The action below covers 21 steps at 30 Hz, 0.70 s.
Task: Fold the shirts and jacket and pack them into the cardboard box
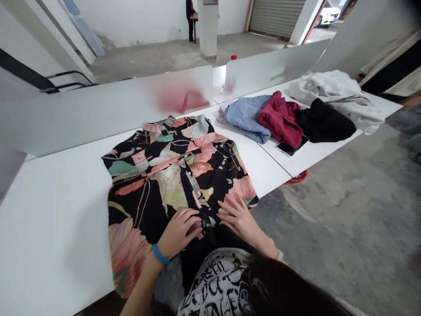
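A black shirt with large pink, green and cream flowers (171,175) is spread over the white table, collar toward the divider and hem near me. Its front placket runs down the middle, and the lower front edge bunches slightly between my hands. My left hand (179,230), a blue band at its wrist, has its fingers bent around cloth at the lower placket, with a fold showing between thumb and fingers. To the right, my right hand (238,219) rests palm down on the lower right front, fingers spread and holding nothing.
On the right of the table (49,210) lie a blue checked garment (248,116), red plaid cloth (279,118), black cloth (324,123), white clothes (329,85) and a phone (291,148). Frosted dividers (98,116) line the back. A red basket (297,177) shows below the table edge.
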Each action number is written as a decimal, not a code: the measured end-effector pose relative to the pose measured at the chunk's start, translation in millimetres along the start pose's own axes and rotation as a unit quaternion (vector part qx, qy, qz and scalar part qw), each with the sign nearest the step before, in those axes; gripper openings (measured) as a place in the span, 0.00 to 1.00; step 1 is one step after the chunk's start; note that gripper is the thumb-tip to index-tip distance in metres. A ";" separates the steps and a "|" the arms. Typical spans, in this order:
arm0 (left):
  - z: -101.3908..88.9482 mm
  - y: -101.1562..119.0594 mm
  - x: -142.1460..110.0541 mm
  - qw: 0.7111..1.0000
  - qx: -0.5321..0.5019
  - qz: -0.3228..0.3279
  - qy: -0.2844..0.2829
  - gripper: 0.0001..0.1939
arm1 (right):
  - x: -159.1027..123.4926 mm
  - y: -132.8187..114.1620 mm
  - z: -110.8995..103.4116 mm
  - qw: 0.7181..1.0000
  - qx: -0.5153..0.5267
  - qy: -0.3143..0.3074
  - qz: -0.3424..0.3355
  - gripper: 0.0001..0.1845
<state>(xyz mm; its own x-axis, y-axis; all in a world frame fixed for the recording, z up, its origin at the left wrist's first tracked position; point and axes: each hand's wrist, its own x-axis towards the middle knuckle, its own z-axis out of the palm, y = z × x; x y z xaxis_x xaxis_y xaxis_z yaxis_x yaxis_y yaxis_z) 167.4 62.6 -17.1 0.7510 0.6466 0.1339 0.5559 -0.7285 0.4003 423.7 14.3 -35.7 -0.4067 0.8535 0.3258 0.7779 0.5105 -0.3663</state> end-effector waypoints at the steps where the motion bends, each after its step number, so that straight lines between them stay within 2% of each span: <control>1: 2.9 3.6 1.1 1.000 0.013 -0.003 0.007 0.13 | 2.4 0.4 2.9 1.000 0.014 0.004 -0.001 0.13; 4: 9.1 13.3 14.1 0.998 0.061 0.003 0.019 0.21 | 7.6 3.0 3.7 0.997 0.069 0.017 -0.006 0.13; 7: 9.6 18.3 32.3 0.994 0.086 -0.002 0.073 0.13 | 7.7 6.1 -2.8 0.993 0.109 0.037 -0.001 0.15; 9: 6.2 18.5 40.4 0.990 0.053 -0.015 0.129 0.13 | 1.3 12.5 -7.3 0.989 0.105 0.083 0.060 0.18; 12: -2.4 16.8 42.7 0.974 -0.038 -0.067 0.212 0.11 | -15.9 30.4 -10.8 0.964 0.031 0.162 0.206 0.27; 15: -11.1 17.3 38.7 0.949 -0.108 -0.156 0.253 0.10 | -27.7 46.0 -8.5 0.950 -0.025 0.161 0.266 0.39; 17: -15.8 19.1 36.6 0.936 -0.164 -0.194 0.244 0.09 | -26.8 49.6 -4.3 0.952 -0.031 0.141 0.271 0.38; 19: -20.2 20.5 35.7 0.925 -0.208 -0.206 0.242 0.10 | -20.7 49.3 0.1 0.952 -0.032 0.130 0.276 0.31; 21: -24.9 20.3 34.6 0.919 -0.205 -0.204 0.266 0.09 | -14.1 48.6 1.7 0.952 -0.031 0.134 0.274 0.23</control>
<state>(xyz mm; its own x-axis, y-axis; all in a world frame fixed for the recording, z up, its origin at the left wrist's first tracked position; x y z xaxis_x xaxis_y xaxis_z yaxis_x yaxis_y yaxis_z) 195.8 75.8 18.2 0.1682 0.9456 0.2785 0.4889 -0.3254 0.8094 466.4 27.2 -59.7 0.1983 0.9284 0.3144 0.8679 -0.0173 -0.4964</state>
